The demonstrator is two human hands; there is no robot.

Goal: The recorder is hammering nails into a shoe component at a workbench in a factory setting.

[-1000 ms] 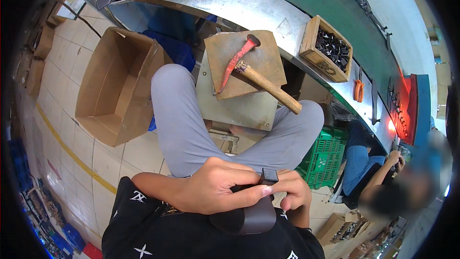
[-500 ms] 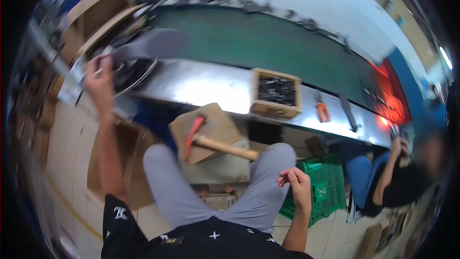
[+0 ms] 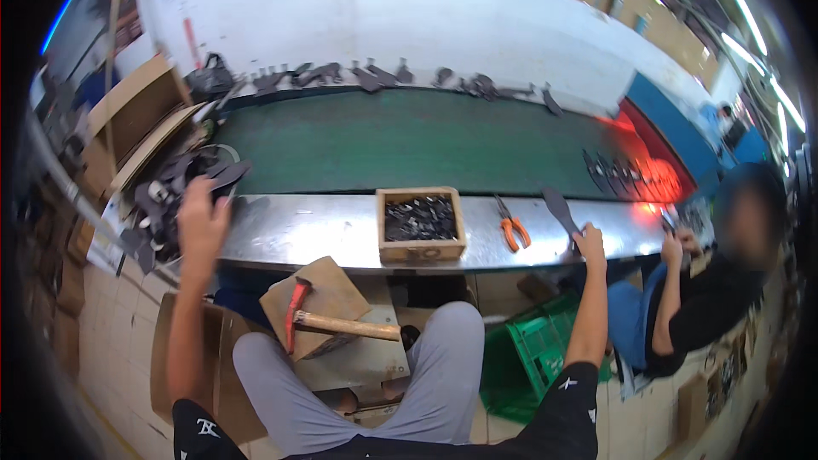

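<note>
My left hand (image 3: pixel 203 220) is over a heap of dark grey sole-shaped pieces (image 3: pixel 158 200) at the left end of the metal bench edge; blur hides how its fingers are set. At the right, my right hand (image 3: pixel 590 242) grips the lower end of a dark grey shoe sole (image 3: pixel 560 207) lying on the metal strip. A hammer (image 3: pixel 341 324) with red head and wooden handle rests on a wooden block (image 3: pixel 319 285) between my knees. Orange-handled pliers (image 3: pixel 512 226) lie left of my right hand. A wooden box (image 3: pixel 420 251) holds many small dark pieces.
Behind the metal strip (image 3: pixel 315 230) runs a green belt (image 3: pixel 383 149), with sole-shaped pieces along its far edge and others under a red glow at right. A co-worker (image 3: pixel 716 290) sits to the right. A green crate (image 3: pixel 532 358) and a cardboard box (image 3: pixel 204 358) stand below.
My right hand has moved from beside my knee up to the bench and taken hold of the sole. My left hand has shifted slightly over the heap. The view has tilted up.
</note>
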